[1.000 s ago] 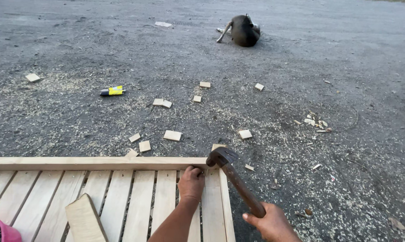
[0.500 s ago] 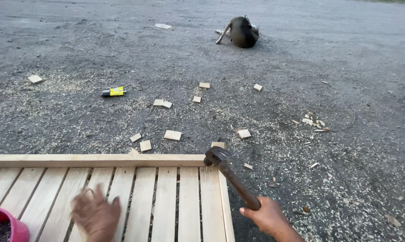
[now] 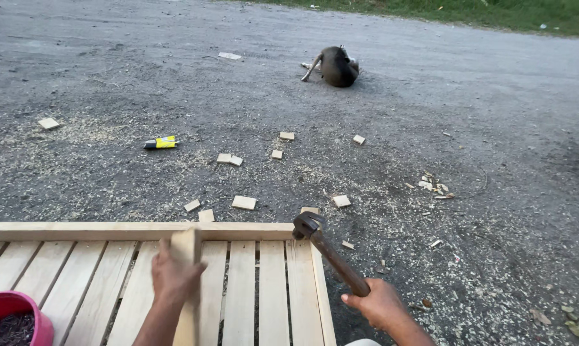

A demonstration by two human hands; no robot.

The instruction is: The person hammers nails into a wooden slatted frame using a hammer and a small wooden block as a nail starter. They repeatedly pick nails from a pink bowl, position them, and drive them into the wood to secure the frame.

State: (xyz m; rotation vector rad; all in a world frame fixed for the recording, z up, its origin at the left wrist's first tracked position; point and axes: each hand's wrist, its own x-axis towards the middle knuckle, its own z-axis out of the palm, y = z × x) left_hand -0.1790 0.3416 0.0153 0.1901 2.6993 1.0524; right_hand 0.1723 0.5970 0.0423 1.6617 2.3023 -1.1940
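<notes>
Nearest me I see the slatted panel lying flat on the ground, its long rail running left to right along the far edge. A tub of nails sits on the panel's near left corner. My left hand has its grip on a short board held upright over the middle slats; my right hand is off the panel's right edge, holding a hammer whose head rests at the far right corner. Beyond the rail, offcuts lie scattered on the ground — a tube to their left, and an animal well behind them.
</notes>
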